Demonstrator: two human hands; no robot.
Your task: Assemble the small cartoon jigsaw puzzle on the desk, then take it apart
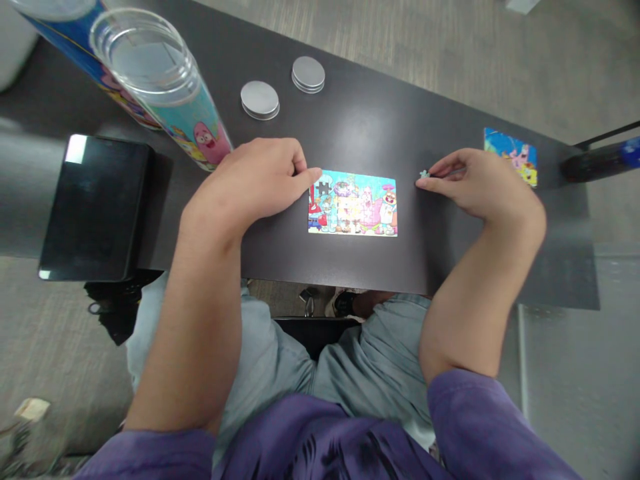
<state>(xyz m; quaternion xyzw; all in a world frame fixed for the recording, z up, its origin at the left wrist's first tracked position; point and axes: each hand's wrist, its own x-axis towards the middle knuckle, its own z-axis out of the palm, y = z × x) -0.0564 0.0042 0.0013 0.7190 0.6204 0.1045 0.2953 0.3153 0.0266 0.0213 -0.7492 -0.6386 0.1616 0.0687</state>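
A colourful cartoon puzzle (367,207) lies flat on the dark table, with a dark piece-shaped gap near its upper left corner. My left hand (255,180) rests at that corner, its thumb tip touching the puzzle's edge and its fingers curled; nothing shows in its grasp. To the right of the puzzle, my right hand (467,180) pinches a small light-blue puzzle piece (425,174) between thumb and fingers, just over the table. Behind this hand lies a blue picture card (510,155), partly covered by it.
Two round silver tins (260,99) (308,73) sit beyond the puzzle. Tall clear-topped cylinders (145,67) with cartoon prints stand at the upper left, near a black tablet (97,210). A dark bottle-like object (595,163) is at the right end of the table (340,263).
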